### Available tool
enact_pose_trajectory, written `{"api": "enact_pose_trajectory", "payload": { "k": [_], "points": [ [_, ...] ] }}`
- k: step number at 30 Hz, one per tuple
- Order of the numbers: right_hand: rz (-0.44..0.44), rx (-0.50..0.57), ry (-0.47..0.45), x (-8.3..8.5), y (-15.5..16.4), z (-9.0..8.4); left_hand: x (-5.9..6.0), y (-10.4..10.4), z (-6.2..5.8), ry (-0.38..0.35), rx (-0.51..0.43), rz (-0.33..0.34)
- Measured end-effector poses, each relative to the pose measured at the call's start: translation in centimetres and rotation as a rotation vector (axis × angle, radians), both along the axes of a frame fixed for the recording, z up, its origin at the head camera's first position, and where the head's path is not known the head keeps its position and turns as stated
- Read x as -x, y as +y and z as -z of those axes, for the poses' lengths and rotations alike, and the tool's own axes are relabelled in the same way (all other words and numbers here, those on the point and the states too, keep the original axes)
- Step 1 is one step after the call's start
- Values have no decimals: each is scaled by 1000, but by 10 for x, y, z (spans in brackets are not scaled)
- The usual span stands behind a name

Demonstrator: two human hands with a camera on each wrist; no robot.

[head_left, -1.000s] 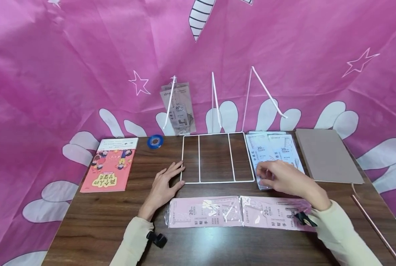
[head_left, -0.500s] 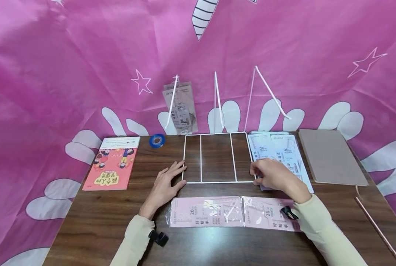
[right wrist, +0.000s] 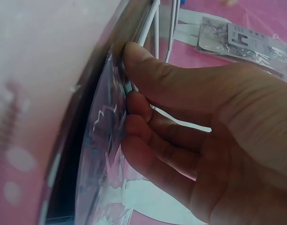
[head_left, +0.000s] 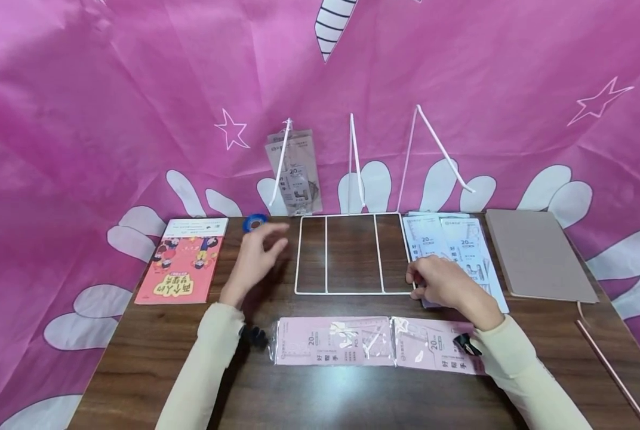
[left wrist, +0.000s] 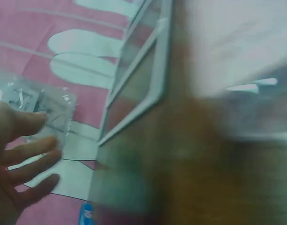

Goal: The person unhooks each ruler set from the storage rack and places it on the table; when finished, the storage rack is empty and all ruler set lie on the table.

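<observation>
My right hand (head_left: 418, 280) pinches the near left corner of a pale blue ruler pack (head_left: 462, 251), right beside the front right corner of the white wire rack (head_left: 352, 292). In the right wrist view the thumb and fingers (right wrist: 134, 89) close on the pack's plastic edge (right wrist: 103, 154) next to a white wire (right wrist: 150, 21). My left hand (head_left: 266, 245) hovers above the table with relaxed fingers, holding nothing, near a blue tape roll (head_left: 255, 222). The left wrist view is blurred; it shows the loose fingers (left wrist: 21, 159) and the rack (left wrist: 148, 89).
Two pink ruler packs (head_left: 333, 341) lie side by side near the front edge. A clear pack (head_left: 298, 173) hangs on the rack's left upright. A red book (head_left: 182, 269) lies left, a grey notebook (head_left: 535, 254) right, a copper rod (head_left: 610, 370) far right. Pink cloth surrounds the table (head_left: 153, 358).
My left hand has lifted off the table beside the rack and moved up and left toward the tape roll. My right hand slid left to the blue pack's corner.
</observation>
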State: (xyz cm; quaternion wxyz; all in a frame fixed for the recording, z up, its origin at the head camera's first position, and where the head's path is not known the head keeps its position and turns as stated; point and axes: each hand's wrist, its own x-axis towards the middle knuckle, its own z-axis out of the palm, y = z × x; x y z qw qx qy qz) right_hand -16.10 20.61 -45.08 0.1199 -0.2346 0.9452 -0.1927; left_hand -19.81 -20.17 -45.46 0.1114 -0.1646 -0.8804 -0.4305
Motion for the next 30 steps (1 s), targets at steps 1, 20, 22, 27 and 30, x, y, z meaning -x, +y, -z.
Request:
{"api": "enact_pose_trajectory", "payload": {
  "k": [1, 20, 22, 27, 30],
  "points": [
    [1, 0, 2, 0, 1, 0, 9, 0, -4, 11, -69, -25],
    [3, 12, 19, 0, 4, 3, 55, 30, -58, -13, -548, -86],
    [1, 12, 25, -1, 4, 3, 53, 34, -64, 8, -557, -73],
    [3, 11, 32, -1, 3, 3, 57, 40, -65, 65, -566, -51],
    [7, 9, 33, -1, 3, 2, 65, 40, -57, 62, -558, -56]
  ]
}}
